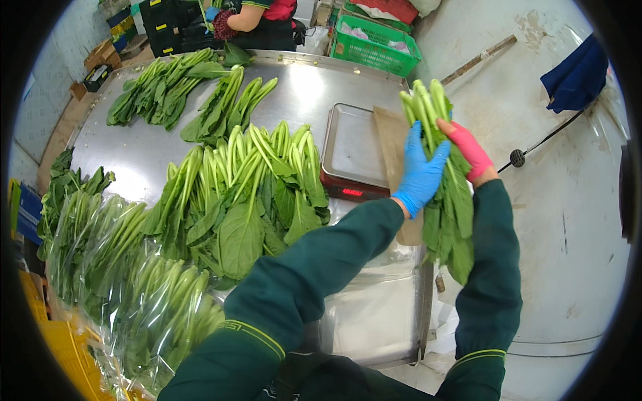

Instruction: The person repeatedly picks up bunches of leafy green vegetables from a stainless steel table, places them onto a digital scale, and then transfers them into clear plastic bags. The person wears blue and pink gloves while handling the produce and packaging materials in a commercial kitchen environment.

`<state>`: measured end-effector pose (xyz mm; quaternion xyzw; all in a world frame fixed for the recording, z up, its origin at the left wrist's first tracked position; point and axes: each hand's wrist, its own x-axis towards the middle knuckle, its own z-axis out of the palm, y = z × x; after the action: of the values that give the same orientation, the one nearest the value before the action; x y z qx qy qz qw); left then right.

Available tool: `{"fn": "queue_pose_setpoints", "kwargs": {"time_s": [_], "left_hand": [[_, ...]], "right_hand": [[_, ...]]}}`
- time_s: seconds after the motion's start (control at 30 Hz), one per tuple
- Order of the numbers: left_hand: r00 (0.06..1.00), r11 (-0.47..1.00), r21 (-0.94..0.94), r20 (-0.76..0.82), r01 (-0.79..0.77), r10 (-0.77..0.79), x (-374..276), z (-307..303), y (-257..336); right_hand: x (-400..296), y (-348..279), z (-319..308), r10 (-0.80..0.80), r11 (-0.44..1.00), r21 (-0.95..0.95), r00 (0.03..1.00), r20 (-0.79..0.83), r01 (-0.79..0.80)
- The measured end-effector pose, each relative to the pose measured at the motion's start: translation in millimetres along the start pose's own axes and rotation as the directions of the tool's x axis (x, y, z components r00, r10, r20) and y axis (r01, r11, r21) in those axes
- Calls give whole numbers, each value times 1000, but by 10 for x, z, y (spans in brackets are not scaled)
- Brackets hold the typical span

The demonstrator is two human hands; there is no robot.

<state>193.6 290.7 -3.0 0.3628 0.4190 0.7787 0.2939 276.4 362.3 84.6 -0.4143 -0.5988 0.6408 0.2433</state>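
Between my two hands I hold a bunch of leafy greens (446,200), its pale stems up and its leaves hanging down. My left hand (421,168), in a blue glove, grips it from the left. On its other side is my right hand (466,148), wearing a pink covering that leaves the thumb tip bare. Just left of the bunch, a digital scale (356,145) with a bare metal tray stands on the steel table (296,80); a piece of brown cardboard (393,150) lies along its right edge. A large heap of loose greens (251,200) spreads left of the scale.
Greens in clear plastic bags (135,280) fill the near left, above a yellow crate (70,351). Clear plastic bags (371,316) lie at the table's front. More greens (160,90) rest at the back, where a co-worker (251,20) stands by a green basket (376,47).
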Motion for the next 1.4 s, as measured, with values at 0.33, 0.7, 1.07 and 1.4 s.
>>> {"fn": "queue_pose_setpoints", "kwargs": {"time_s": [0.33, 0.7, 1.07, 1.4], "left_hand": [[984, 903, 412, 167, -124, 59, 141, -1537, -202], [906, 59, 946, -285, 318, -313, 917, -3565, -591], [907, 927, 158, -315, 339, -278, 670, -3464, 86], [916, 880, -266, 185, 394, -355, 333, -2158, 1160]], "right_hand": [[392, 979, -312, -5, 888, -450, 977, -214, -94], [-1530, 1046, -258, -290, 905, -419, 825, -485, 71], [-2008, 2516, -243, -145, 890, -454, 921, -362, -38], [-3256, 1182, 144, 186, 966, -112, 928, -324, -233]]}}
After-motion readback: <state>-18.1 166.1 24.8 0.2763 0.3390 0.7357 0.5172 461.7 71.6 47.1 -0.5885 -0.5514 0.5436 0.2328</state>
